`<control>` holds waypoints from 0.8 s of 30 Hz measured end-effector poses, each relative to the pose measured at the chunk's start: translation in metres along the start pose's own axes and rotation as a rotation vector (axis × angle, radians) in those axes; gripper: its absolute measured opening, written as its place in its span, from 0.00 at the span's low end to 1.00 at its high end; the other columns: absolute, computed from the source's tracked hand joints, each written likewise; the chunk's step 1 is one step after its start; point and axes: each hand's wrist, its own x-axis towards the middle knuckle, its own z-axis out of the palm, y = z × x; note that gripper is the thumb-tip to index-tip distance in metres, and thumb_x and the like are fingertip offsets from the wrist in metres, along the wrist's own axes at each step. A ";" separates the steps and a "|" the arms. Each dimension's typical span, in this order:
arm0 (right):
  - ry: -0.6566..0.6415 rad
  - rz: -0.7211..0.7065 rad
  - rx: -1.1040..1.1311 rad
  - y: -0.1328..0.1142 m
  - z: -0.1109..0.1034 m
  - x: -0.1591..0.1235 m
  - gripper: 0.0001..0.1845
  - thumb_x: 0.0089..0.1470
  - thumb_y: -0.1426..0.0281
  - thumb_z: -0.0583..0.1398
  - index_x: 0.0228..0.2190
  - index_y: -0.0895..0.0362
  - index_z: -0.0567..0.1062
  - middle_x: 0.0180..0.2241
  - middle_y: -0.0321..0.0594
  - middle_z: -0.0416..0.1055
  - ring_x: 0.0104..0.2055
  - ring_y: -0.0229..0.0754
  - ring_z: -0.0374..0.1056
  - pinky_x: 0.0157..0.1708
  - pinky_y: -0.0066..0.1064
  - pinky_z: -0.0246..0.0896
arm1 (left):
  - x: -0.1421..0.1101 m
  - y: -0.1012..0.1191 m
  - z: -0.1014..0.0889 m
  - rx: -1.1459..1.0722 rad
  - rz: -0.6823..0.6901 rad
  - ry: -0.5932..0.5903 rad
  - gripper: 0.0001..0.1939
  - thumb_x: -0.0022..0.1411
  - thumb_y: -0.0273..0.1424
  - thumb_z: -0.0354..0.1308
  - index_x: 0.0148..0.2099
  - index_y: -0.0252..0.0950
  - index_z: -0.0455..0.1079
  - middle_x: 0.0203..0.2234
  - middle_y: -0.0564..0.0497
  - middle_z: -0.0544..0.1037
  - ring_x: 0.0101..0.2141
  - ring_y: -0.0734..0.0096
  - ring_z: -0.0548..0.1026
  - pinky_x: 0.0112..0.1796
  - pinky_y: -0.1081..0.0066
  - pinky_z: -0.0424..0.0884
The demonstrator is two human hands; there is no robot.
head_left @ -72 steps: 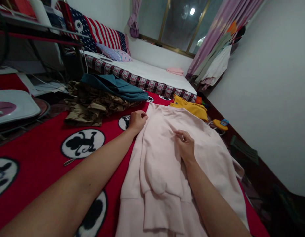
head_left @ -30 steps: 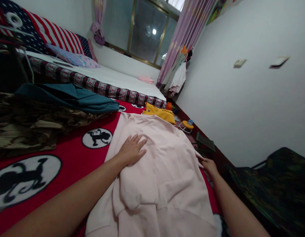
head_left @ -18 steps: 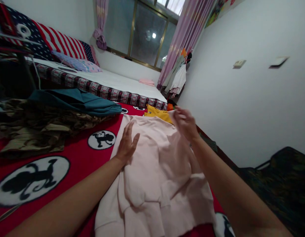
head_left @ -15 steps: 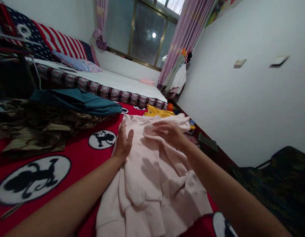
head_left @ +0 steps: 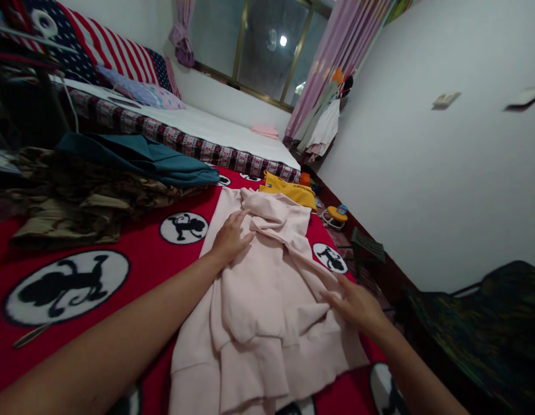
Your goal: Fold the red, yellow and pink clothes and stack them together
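A pale pink sweatshirt (head_left: pixel 267 288) lies partly folded on a red blanket (head_left: pixel 133 253) printed with black-and-white cartoon circles. My left hand (head_left: pixel 230 239) rests flat on the garment's upper left part, fingers stretched out beside the bunched folded-over top. My right hand (head_left: pixel 356 305) lies on the garment's right edge, low down, fingers spread flat on the fabric. Neither hand grips anything.
A teal garment (head_left: pixel 142 158) tops a camouflage pile (head_left: pixel 77 196) at the left. A yellow garment (head_left: pixel 291 193) lies beyond the sweatshirt. A bed (head_left: pixel 198 129) with flag-pattern pillows stands behind. The white wall (head_left: pixel 444 161), a small stool (head_left: pixel 366 245) and dark fabric (head_left: pixel 479 323) are on the right.
My right hand carried the sweatshirt's right side over towards the middle, let go, and dropped to the lower right edge. My left hand stayed pressed on the upper left.
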 end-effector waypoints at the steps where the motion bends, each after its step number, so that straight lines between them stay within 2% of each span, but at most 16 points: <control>1: -0.052 0.023 0.030 0.002 -0.003 -0.004 0.26 0.49 0.53 0.60 0.46 0.54 0.76 0.39 0.47 0.78 0.40 0.55 0.74 0.36 0.38 0.65 | 0.000 0.000 0.000 0.017 -0.001 -0.019 0.31 0.57 0.32 0.58 0.63 0.37 0.60 0.58 0.42 0.66 0.58 0.58 0.65 0.59 0.60 0.62; 4: -0.079 0.007 0.202 -0.004 -0.015 -0.015 0.21 0.49 0.57 0.60 0.43 0.55 0.76 0.37 0.43 0.78 0.39 0.52 0.74 0.37 0.36 0.65 | -0.002 0.001 0.000 0.049 0.009 -0.050 0.30 0.57 0.30 0.57 0.63 0.38 0.61 0.58 0.43 0.66 0.58 0.59 0.65 0.59 0.61 0.63; 8: 0.067 -0.069 0.363 -0.031 -0.034 -0.037 0.21 0.48 0.59 0.62 0.44 0.54 0.76 0.40 0.44 0.78 0.40 0.50 0.74 0.39 0.35 0.67 | -0.004 0.004 -0.001 0.092 0.030 -0.088 0.31 0.58 0.28 0.56 0.64 0.40 0.61 0.57 0.45 0.67 0.57 0.60 0.66 0.57 0.62 0.64; 10: 0.083 -0.145 0.386 -0.048 -0.041 -0.055 0.23 0.48 0.60 0.62 0.46 0.52 0.76 0.43 0.45 0.77 0.42 0.49 0.74 0.40 0.35 0.68 | -0.005 0.006 -0.001 0.115 0.051 -0.112 0.30 0.58 0.27 0.55 0.64 0.41 0.61 0.56 0.46 0.67 0.56 0.60 0.67 0.56 0.62 0.65; 12: -0.026 -0.233 0.380 -0.064 -0.047 -0.072 0.23 0.48 0.64 0.62 0.48 0.51 0.75 0.44 0.45 0.77 0.42 0.47 0.74 0.39 0.32 0.68 | -0.005 0.007 -0.001 0.137 0.071 -0.132 0.30 0.59 0.27 0.55 0.64 0.41 0.61 0.54 0.46 0.70 0.54 0.60 0.68 0.55 0.61 0.66; 14: -0.254 -0.316 0.348 -0.078 -0.054 -0.082 0.21 0.47 0.70 0.62 0.45 0.49 0.77 0.40 0.42 0.78 0.38 0.44 0.74 0.36 0.28 0.67 | -0.005 0.009 -0.002 0.158 0.079 -0.153 0.29 0.59 0.26 0.55 0.64 0.41 0.62 0.51 0.47 0.73 0.52 0.60 0.70 0.53 0.61 0.67; 16: -0.492 -0.366 0.323 -0.087 -0.061 -0.080 0.17 0.45 0.73 0.63 0.39 0.49 0.79 0.34 0.39 0.79 0.34 0.41 0.74 0.33 0.25 0.65 | -0.005 0.011 -0.003 0.179 0.083 -0.171 0.26 0.60 0.26 0.55 0.61 0.41 0.66 0.48 0.47 0.75 0.50 0.60 0.70 0.52 0.61 0.67; 18: -0.650 -0.359 0.362 -0.091 -0.066 -0.062 0.14 0.45 0.73 0.64 0.37 0.52 0.80 0.30 0.38 0.78 0.32 0.40 0.73 0.30 0.24 0.64 | -0.004 0.012 -0.003 0.188 0.094 -0.182 0.22 0.60 0.27 0.55 0.57 0.41 0.70 0.47 0.47 0.76 0.49 0.60 0.71 0.52 0.62 0.67; 20: -0.696 -0.297 0.497 -0.094 -0.064 -0.028 0.11 0.48 0.69 0.63 0.37 0.56 0.79 0.28 0.39 0.77 0.28 0.39 0.73 0.27 0.24 0.64 | -0.004 0.012 -0.003 0.186 0.105 -0.179 0.19 0.61 0.27 0.55 0.54 0.41 0.72 0.46 0.47 0.77 0.48 0.60 0.71 0.51 0.62 0.68; 22: -0.619 -0.235 0.669 -0.098 -0.054 0.018 0.13 0.51 0.64 0.62 0.35 0.59 0.78 0.27 0.40 0.76 0.26 0.38 0.72 0.25 0.25 0.64 | -0.005 0.011 -0.002 0.170 0.112 -0.163 0.18 0.60 0.27 0.56 0.53 0.41 0.72 0.45 0.47 0.78 0.47 0.60 0.72 0.49 0.61 0.68; 24: -0.433 -0.217 0.745 -0.107 -0.038 0.068 0.17 0.50 0.61 0.63 0.39 0.60 0.76 0.32 0.42 0.76 0.29 0.38 0.73 0.25 0.25 0.65 | -0.005 0.008 0.000 0.139 0.112 -0.141 0.18 0.60 0.26 0.57 0.53 0.40 0.73 0.45 0.47 0.78 0.47 0.59 0.73 0.49 0.61 0.69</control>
